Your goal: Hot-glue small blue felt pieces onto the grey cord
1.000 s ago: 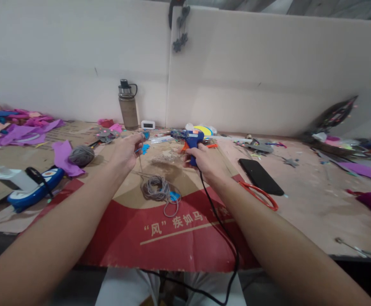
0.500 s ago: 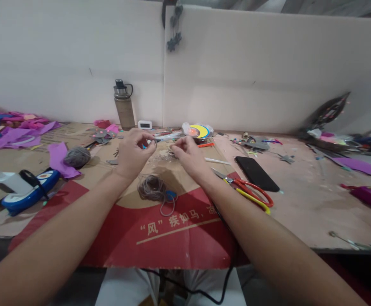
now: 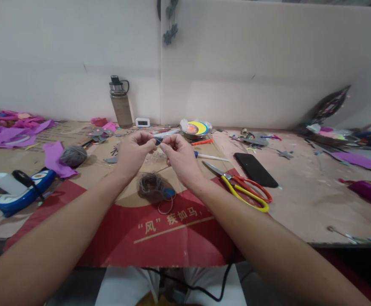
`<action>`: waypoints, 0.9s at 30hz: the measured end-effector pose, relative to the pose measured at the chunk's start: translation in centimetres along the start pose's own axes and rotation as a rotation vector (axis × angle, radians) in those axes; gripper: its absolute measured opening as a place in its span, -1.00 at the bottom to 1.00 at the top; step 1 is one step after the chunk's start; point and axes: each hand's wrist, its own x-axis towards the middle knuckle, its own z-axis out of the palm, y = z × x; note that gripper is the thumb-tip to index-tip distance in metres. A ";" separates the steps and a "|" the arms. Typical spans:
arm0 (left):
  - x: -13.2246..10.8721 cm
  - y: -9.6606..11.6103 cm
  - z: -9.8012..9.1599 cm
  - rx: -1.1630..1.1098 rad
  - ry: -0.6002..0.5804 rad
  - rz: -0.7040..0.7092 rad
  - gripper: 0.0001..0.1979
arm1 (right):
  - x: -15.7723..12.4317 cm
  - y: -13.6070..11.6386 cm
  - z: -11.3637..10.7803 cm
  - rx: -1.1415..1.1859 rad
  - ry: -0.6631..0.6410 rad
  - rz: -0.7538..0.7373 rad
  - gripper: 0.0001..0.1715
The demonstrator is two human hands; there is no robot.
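- Two hands: left hand (image 3: 134, 152) and right hand (image 3: 181, 158), fingertips pinched shut on one small dark piece (image 3: 158, 140) between them.
- One grey cord coil (image 3: 153, 188): on tabletop (image 3: 300, 199), just below hands.
- Handling: likely best pressed steadily, wrists braced.

A craft workshop: the cardboard-covered worktop (image 3: 77, 170) carries purple felt scraps (image 3: 16, 134), a grey yarn ball (image 3: 73, 155), yellow-and-red-handled scissors (image 3: 243, 189) and a coil of grey cord (image 3: 152, 187).
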 end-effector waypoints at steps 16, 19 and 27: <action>0.0 -0.3 0.5 -0.232 -0.054 -0.136 -0.92 | 0.7 0.3 -0.3 -0.144 0.131 -0.004 -0.88; 0.1 -0.6 0.4 -0.228 -0.075 -0.131 -0.92 | 0.8 0.4 -0.4 -0.164 0.141 -0.015 -0.87; 0.0 0.0 0.4 -0.314 -0.168 -0.192 -0.92 | 0.7 0.2 -0.7 -0.119 0.059 -0.014 -0.82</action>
